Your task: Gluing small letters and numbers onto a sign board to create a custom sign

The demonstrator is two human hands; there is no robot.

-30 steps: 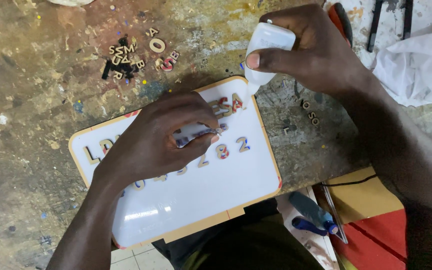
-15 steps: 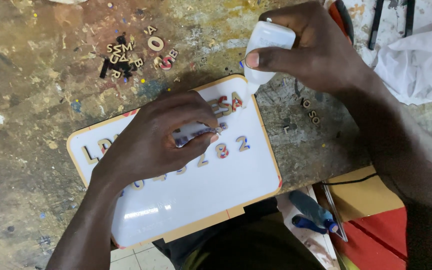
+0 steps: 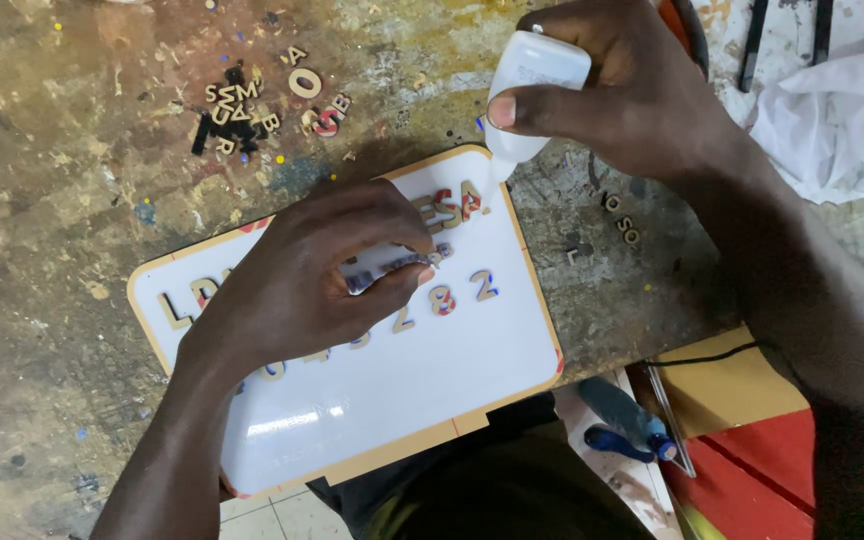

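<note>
On the white board (image 3: pixel 432 390), the left hand (image 3: pixel 297 285) pinches what looks like a small, light, stiff cut-out letter (image 3: pixel 392 268) by its edges, while the right hand (image 3: pixel 632 95) squeezes a soft glue bottle (image 3: pixel 527 95) tipped over the board's upper edge.

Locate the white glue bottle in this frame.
In the head view the white glue bottle is upper right, held tip-down in the right hand, above the top edge of the white board.

No sleeves on me here, both my forearms are bare right down to my left hand (image 3: pixel 302 285) and right hand (image 3: pixel 632 100). No rings, no watch, nails short. Dark clothing lower down.
</note>
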